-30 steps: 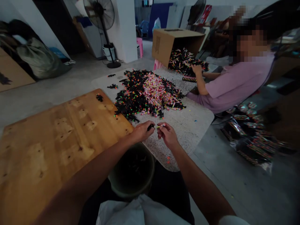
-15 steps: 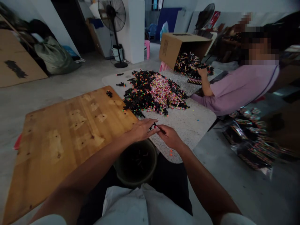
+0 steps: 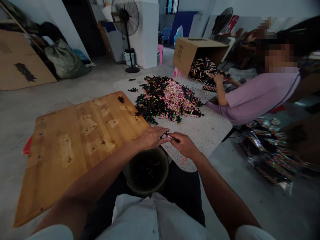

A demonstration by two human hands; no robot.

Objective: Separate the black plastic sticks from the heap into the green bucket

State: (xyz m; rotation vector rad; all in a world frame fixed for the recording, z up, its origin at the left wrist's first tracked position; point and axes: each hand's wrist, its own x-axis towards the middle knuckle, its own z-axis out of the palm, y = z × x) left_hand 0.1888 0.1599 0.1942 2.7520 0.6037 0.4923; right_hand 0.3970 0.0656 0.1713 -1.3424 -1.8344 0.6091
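Over the near edge of the speckled table, my left hand and my right hand meet fingertip to fingertip. Between them is a small black plastic piece with a pink-and-white tube; its exact kind is too small to make out. My left fingers pinch the black end, and my right thumb and fingers close on the other end. Just beyond lies a large pile of black pieces with orange and green tips, with pink-and-white tubes heaped in it. Below my hands, a dark bucket holds a few thin bits.
A wooden board lies at left beside the speckled table. On the right sits a person handling pieces near a tipped cardboard box. Filled plastic packs lie on the floor. A standing fan is behind.
More of the pink-and-white tube now shows between my fingertips, and my right hand has shifted slightly. The whole view has moved a little. The other person's second hand has come into sight.
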